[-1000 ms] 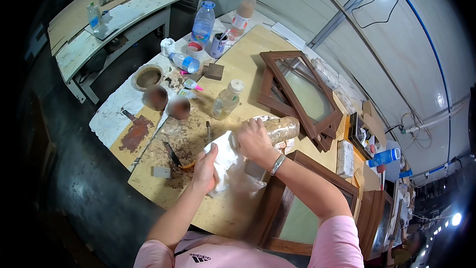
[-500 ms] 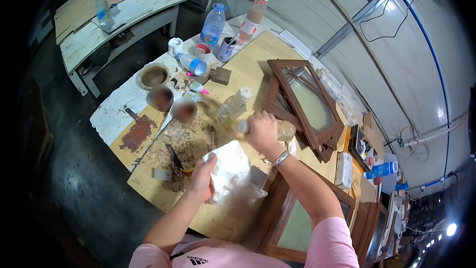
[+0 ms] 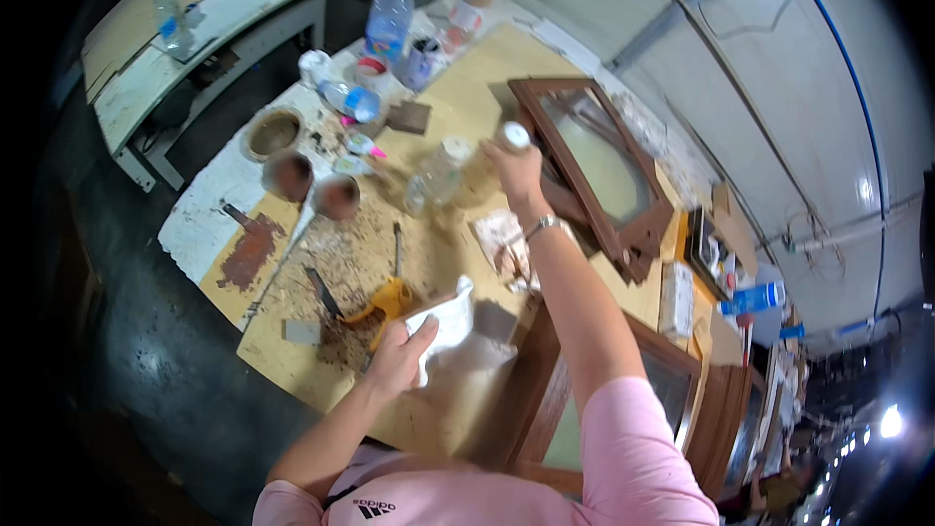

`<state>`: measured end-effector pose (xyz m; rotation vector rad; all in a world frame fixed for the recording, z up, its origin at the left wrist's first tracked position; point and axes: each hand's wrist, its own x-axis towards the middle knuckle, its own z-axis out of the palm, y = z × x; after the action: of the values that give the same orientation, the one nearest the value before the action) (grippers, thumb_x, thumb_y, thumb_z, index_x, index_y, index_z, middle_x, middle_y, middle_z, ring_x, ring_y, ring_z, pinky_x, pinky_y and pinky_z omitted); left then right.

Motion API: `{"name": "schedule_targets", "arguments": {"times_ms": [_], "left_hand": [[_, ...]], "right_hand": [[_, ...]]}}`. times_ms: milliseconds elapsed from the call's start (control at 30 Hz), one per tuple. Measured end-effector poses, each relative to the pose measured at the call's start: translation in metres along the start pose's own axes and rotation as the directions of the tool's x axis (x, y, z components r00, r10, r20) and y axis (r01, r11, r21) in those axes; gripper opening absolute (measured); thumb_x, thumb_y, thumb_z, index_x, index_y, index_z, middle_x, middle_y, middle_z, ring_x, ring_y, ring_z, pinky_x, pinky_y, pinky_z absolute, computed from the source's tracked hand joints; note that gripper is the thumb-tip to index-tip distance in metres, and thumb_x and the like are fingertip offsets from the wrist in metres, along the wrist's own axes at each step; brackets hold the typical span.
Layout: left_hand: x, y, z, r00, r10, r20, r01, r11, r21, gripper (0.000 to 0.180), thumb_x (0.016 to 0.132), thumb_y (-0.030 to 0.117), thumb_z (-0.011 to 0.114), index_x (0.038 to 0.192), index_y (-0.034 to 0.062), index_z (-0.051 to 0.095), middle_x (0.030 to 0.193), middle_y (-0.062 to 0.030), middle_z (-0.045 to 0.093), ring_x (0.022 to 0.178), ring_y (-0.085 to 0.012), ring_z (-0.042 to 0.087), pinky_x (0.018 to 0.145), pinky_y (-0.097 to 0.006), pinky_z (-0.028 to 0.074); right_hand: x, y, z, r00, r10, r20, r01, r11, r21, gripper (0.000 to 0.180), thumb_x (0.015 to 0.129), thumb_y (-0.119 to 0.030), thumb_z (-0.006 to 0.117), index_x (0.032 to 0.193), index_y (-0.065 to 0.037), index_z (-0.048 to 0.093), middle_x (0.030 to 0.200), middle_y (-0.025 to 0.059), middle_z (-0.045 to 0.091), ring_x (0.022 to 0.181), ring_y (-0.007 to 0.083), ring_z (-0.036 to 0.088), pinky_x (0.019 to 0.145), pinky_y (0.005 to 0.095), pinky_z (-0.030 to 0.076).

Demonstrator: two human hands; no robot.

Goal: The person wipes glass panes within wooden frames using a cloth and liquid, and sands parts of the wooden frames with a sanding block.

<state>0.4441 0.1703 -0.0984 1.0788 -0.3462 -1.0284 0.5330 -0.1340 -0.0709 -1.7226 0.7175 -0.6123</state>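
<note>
My right hand [image 3: 516, 173] reaches out over the plywood table [image 3: 458, 88] and grips a clear bottle with a white cap [image 3: 513, 136] near its top. That bottle is upright beside a second clear plastic bottle [image 3: 433, 175]. My left hand [image 3: 397, 358] is close to my body at the table's near edge and holds a bunched white cloth [image 3: 446, 323]. A yellow-handled tool [image 3: 388, 298] lies just left of the cloth among sawdust. A dark wooden frame with a glass pane [image 3: 594, 161] lies right of my right hand.
Another wooden frame [image 3: 545, 380] lies under my right forearm. Two brown cups [image 3: 289, 173] [image 3: 337, 197], a round bowl [image 3: 271, 131], a scraper [image 3: 321, 292], stained paper [image 3: 502, 239] and a large blue water bottle [image 3: 390, 10] stand around. A white workbench [image 3: 224, 19] is at far left.
My right hand has carried the bottle from over the cloth out to the far side of the table and stood it upright. My left hand has drawn the cloth back toward me.
</note>
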Motion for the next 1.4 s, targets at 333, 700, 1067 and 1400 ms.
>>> {"name": "schedule_targets", "arguments": {"times_ms": [333,700,1067,1400], "left_hand": [[-0.047,-0.045,0.104,0.268,-0.096,0.959,-0.928,0.242,0.284,0.049,0.083,0.02,0.061,0.132,0.0173,0.056,0.147,-0.0034,0.047,0.138,-0.0213,0.041,0.111,-0.062,0.03],[-0.011,-0.052,0.13,0.232,-0.22,0.948,-0.971,0.011,0.24,0.044,0.086,0.017,0.057,0.13,0.0134,0.059,0.144,-0.005,0.051,0.139,-0.0258,0.04,0.118,-0.058,0.021],[-0.103,-0.074,0.168,0.445,-0.124,0.887,-0.895,-0.025,0.446,0.046,0.081,0.007,0.055,0.126,0.0038,0.061,0.137,-0.013,0.057,0.129,-0.0264,0.053,0.108,-0.05,0.037],[-0.197,-0.133,0.211,0.751,0.059,0.658,-0.656,-0.05,0.753,0.049,0.082,0.003,0.052,0.13,0.0024,0.06,0.138,-0.0163,0.057,0.131,-0.0321,0.052,0.112,-0.052,0.031]], "right_hand": [[-0.131,0.02,-0.185,0.968,-0.249,-0.021,0.153,0.66,-0.736,0.056,0.076,-0.019,0.075,0.126,0.001,0.058,0.133,0.0188,0.055,0.126,0.0348,0.049,0.108,0.0408,0.038],[-0.461,0.093,-0.456,0.633,0.164,-0.757,-0.725,0.468,-0.505,0.058,0.078,-0.04,0.074,0.11,0.007,0.062,0.106,0.0265,0.066,0.103,0.0403,0.062,0.09,0.0446,0.048],[-0.508,0.122,-0.47,0.696,0.105,-0.71,-0.592,0.645,-0.484,0.035,0.088,-0.027,0.068,0.099,0.005,0.057,0.083,0.0211,0.065,0.077,0.0361,0.063,0.072,0.0427,0.048],[-0.511,0.121,-0.462,0.713,0.102,-0.694,-0.567,0.666,-0.485,0.04,0.091,-0.03,0.063,0.111,0.003,0.05,0.094,0.0264,0.066,0.091,0.0444,0.063,0.079,0.0495,0.047]]}}
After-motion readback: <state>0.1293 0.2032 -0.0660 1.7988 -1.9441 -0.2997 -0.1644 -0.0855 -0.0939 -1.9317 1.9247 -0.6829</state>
